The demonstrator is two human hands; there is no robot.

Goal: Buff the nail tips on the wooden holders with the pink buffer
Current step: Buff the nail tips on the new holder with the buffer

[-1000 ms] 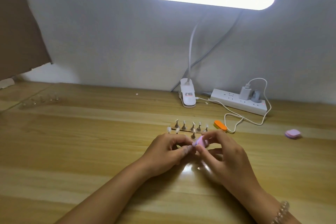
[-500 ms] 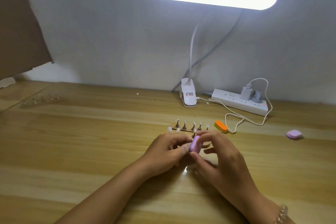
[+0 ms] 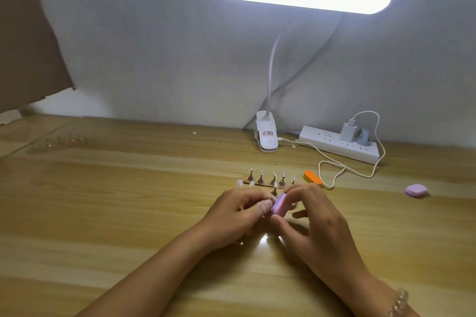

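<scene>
Left hand pinched one nail tip, bracing it; right hand pinched the pink buffer edgewise against it, evidently for buffing.

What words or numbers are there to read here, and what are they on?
Label on the lamp clip: red and dark print, too small and blurred to read.
Power strip: only tiny marks by the sockets, unreadable.
Nothing else shows any text.
</scene>
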